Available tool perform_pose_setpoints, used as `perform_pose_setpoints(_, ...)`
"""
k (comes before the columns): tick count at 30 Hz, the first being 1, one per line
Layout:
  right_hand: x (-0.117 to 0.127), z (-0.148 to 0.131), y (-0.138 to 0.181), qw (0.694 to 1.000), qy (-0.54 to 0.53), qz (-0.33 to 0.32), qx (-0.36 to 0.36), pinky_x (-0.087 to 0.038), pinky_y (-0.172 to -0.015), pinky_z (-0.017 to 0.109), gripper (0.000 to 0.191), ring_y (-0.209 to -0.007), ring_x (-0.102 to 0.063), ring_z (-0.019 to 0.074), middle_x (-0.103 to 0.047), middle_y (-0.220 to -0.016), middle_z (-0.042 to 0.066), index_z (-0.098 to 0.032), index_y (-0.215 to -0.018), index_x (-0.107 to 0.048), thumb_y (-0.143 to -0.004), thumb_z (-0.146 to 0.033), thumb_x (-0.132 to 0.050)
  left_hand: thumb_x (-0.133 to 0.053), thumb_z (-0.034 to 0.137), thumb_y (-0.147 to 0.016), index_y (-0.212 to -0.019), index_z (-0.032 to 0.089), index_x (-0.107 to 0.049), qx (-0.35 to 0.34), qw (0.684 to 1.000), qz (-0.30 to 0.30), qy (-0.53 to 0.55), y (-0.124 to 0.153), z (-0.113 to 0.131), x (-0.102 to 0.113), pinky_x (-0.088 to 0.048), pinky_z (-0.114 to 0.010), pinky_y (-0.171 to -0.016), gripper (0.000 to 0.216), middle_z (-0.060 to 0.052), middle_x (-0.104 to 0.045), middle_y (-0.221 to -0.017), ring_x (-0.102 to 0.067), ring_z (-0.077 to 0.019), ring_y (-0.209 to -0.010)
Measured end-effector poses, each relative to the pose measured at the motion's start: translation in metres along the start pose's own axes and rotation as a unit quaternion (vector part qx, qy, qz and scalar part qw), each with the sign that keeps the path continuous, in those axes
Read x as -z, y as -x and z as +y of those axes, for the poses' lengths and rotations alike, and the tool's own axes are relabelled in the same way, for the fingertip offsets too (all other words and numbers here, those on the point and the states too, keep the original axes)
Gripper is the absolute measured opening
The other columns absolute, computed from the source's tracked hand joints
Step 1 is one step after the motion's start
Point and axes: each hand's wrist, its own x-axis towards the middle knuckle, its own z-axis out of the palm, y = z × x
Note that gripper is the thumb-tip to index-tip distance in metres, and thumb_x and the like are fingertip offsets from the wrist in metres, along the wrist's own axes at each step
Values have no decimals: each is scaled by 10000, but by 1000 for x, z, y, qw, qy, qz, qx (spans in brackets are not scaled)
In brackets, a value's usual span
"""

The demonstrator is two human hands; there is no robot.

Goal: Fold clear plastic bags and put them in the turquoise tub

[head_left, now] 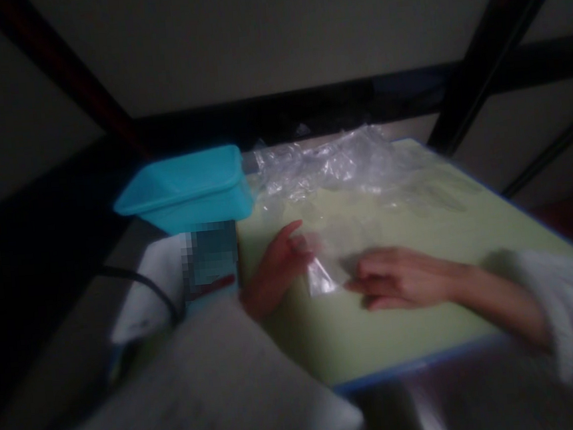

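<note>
A small clear plastic bag [324,272] lies on the pale green table top [376,327]. My left hand [274,273] pinches the bag's left edge with thumb and fingers. From the right, my right hand [397,279] holds the bag's other side with its fingers pressed together. Both arms wear white fuzzy sleeves. The picture is dim and slightly smeared.
A turquoise plastic bin [188,187] stands at the table's back left corner. A heap of clear plastic bags [342,163] lies along the far edge. A pixelated object [212,255] and a black cable [147,284] sit on the left. Dark frame bars cross behind.
</note>
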Motion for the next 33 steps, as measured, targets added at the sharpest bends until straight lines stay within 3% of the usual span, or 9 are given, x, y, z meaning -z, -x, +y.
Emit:
perform_pose_setpoints(6, 1, 0, -1, 1000, 0, 2, 1, -448, -661, 305, 416, -741, -514, 171, -560, -850, 72, -119, -1117, -609, -967, -418, -362, -725, 208, -683, -1232, 215, -421, -25, 997, 69, -13, -3, 3, 5, -514, -288, -746, 628, -93, -547, -1256, -621, -180, -943)
perform_pose_setpoints(11, 1, 0, 0, 1000, 2, 8, 2, -456, -658, 313, 402, -741, -522, 180, -566, -842, 69, -118, -1118, -609, -969, -401, -364, -659, 264, -715, -1075, 191, -512, -47, 984, 121, -121, -2, 11, 5, -515, -309, -758, 395, -77, -548, -1197, -591, -193, -970)
perform_pose_setpoints(13, 1, 0, 0, 1000, 5, 9, 2, -459, -665, 313, 386, -750, -528, 179, -567, -849, 69, -120, -1118, -608, -966, -392, -379, -600, 273, -745, -933, 176, -561, -71, 961, 144, -224, -2, 16, 6, -500, -302, -722, 215, -67, -583, -1096, -585, -196, -936)
perform_pose_setpoints(15, 0, 0, 1, 1000, 9, 11, 2, -459, -671, 310, 371, -758, -533, 176, -568, -853, 68, -122, -1120, -605, -963, -384, -396, -555, 249, -752, -767, 168, -568, -122, 912, 173, -351, -2, 20, 8, -467, -285, -692, 83, -58, -593, -991, -565, -193, -910)
perform_pose_setpoints(17, 0, 0, 1, 1000, 11, 12, 2, -459, -675, 306, 362, -759, -533, 174, -566, -854, 67, -122, -1119, -604, -960, -380, -407, -523, 240, -761, -644, 169, -542, -158, 862, 185, -445, -3, 23, 9, -429, -275, -672, 138, -40, -574, -865, -542, -175, -836)
perform_pose_setpoints(19, 0, 0, 1, 1000, 9, 9, 1, -456, -672, 301, 360, -751, -529, 170, -562, -849, 65, -122, -1113, -605, -959, -381, -409, -500, 274, -791, -579, 173, -524, -146, 846, 169, -484, -3, 24, 7, -396, -275, -657, 236, -12, -524, -731, -508, -152, -722)
perform_pose_setpoints(25, 1, -1, 0, 1000, 8, 7, 1, -453, -667, 302, 354, -750, -531, 172, -559, -837, 64, -120, -1092, -613, -958, -379, -413, -599, 348, -741, -476, 177, -489, -87, 887, 139, -431, -10, 17, -4, -332, -265, -591, 335, 33, -460, -540, -440, -125, -572)
perform_pose_setpoints(30, -1, -1, 0, 1000, 10, 6, 2, -455, -660, 304, 356, -742, -535, 171, -565, -832, 62, -126, -1101, -614, -957, -383, -413, -632, 232, -651, -519, 171, -529, -86, 920, 126, -361, -17, 11, -2, -353, -244, -573, 179, 43, -506, -530, -470, -118, -567)
perform_pose_setpoints(33, -1, 0, 0, 1000, 8, 9, 1, -459, -665, 305, 358, -738, -538, 167, -571, -835, 62, -132, -1093, -618, -959, -389, -408, -607, 249, -671, -587, 167, -546, -76, 945, 106, -300, -18, 9, 1, -387, -241, -564, 132, 33, -543, -547, -524, -124, -563)
